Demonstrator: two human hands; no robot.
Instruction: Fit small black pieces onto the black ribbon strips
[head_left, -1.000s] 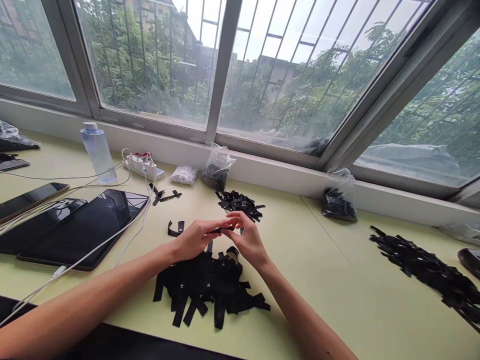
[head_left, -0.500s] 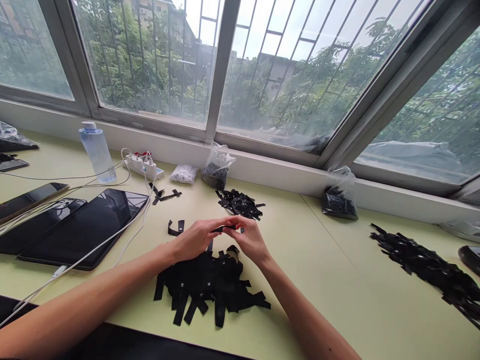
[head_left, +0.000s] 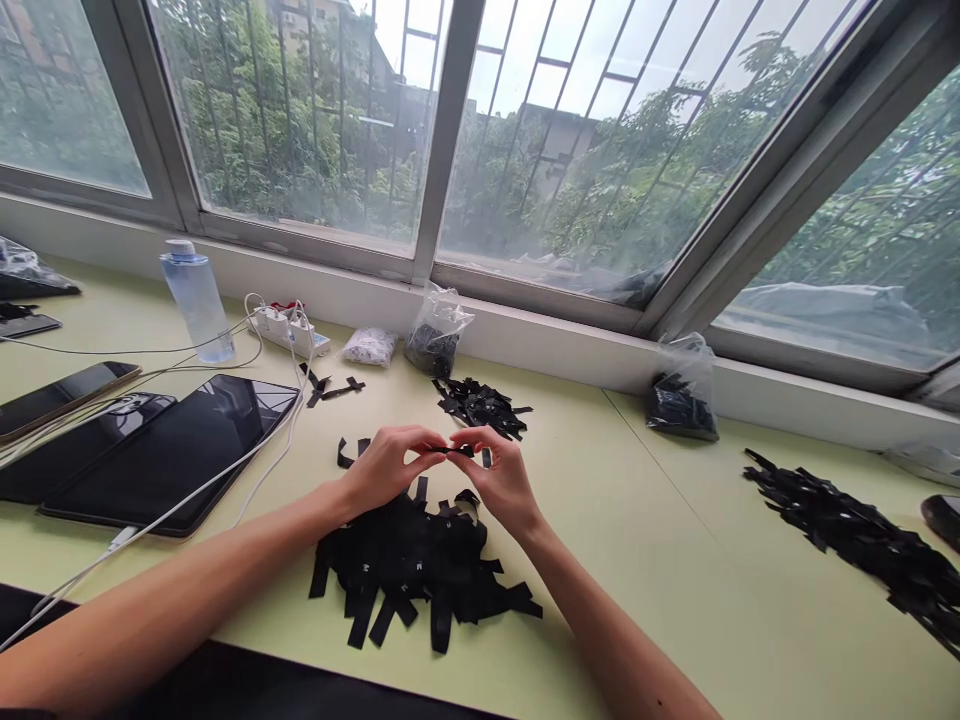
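A small black strip (head_left: 452, 451) is pinched between the fingertips of both hands. My left hand (head_left: 394, 465) grips its left end, and my right hand (head_left: 495, 475) grips the right one. Just below the hands lies a large heap of black fabric strips (head_left: 420, 570), some marked with a white M. Beyond them is a smaller pile of black pieces (head_left: 482, 405). One curved black strip (head_left: 345, 454) shows beside my left hand, partly covered by it.
Tablets (head_left: 180, 460), a phone (head_left: 64, 400), white cables and a power strip (head_left: 289, 330) occupy the left, near a water bottle (head_left: 199, 305). Plastic bags (head_left: 439, 335) stand by the window sill, another (head_left: 682, 395) farther right. A long black pile (head_left: 855, 530) lies at right.
My left hand has shifted slightly, its fingers now pinching the strip from the left instead of stretching over it. The fingertips of both hands are more clearly apart.
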